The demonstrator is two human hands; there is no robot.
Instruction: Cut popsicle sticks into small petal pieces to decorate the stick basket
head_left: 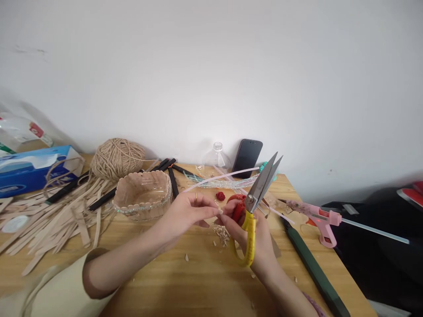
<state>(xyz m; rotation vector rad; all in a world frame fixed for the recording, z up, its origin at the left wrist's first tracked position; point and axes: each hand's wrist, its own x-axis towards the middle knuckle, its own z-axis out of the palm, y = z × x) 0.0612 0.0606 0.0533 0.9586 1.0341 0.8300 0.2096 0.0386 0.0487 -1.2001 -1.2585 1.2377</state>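
Note:
Scissors (262, 185) with one yellow and one red handle hang in my right hand (259, 240), blades pointing up and away. The thumb and fingertip of that hand also meet my left hand (188, 213), which is closed in a pinch. Between the fingertips shows a tiny pale piece (220, 211), too small to name. Just beyond the fingers lies a small red rose (220, 196). Below them is a scatter of wood chips (223, 235). To the left of my left hand stands an oval basket (142, 215) with a scalloped wooden-stick wall and a glittery band.
A ball of twine (117, 158), loose wooden sticks (59, 220) and a blue tissue box (36, 171) crowd the left. A phone (247, 157) leans on the wall beside a clear bottle top (217, 154). A pink glue gun (325, 220) and a dark green cutter (310, 259) lie near the right edge.

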